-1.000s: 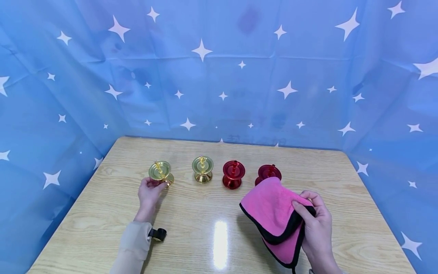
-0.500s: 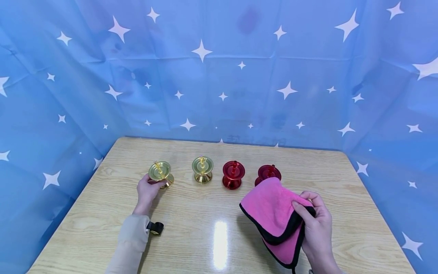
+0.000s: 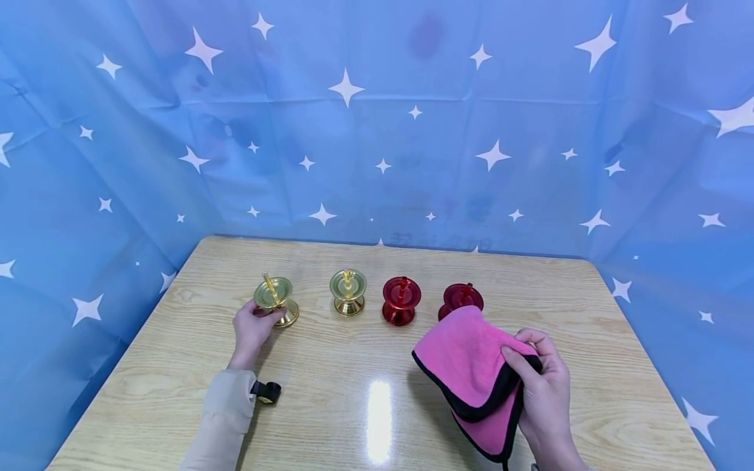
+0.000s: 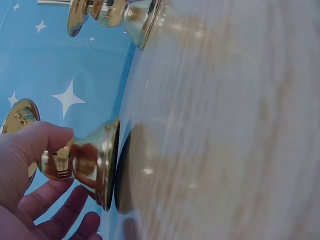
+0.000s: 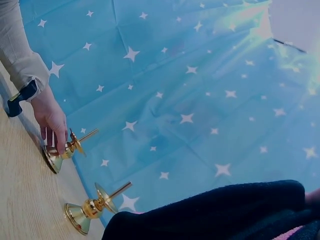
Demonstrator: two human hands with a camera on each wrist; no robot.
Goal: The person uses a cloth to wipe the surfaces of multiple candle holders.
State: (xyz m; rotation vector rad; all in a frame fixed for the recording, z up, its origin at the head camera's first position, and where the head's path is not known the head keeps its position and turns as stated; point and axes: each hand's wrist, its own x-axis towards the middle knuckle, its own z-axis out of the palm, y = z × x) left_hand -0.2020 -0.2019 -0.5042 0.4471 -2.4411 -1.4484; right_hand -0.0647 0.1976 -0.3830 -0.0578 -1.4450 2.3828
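Observation:
My left hand [image 3: 253, 333] grips a gold candle holder [image 3: 285, 314] at the far left of the row, thumb on one side of its stem and fingers on the other. In the left wrist view this candle holder [image 4: 87, 160] leans a little, its base right at the tabletop with a dark reflection beside it. Its dish carries a thin upright tube. On the right, my right hand [image 3: 548, 386] pinches a folded pink cloth [image 3: 465, 353] with black edging between thumb and fingers. The cloth hangs over the table and overlaps the rightmost red candle holder [image 3: 462, 296].
A second gold candle holder [image 3: 349, 291] stands right of the held one, followed by a red candle holder [image 3: 402, 301]. All are on a wooden table [image 3: 330, 366] with a star-patterned blue curtain [image 3: 383, 131] behind and at both sides.
The left hand has shifted slightly left, and the gold candle holder in it leans a bit more to the left. The right hand and cloth have hardly moved.

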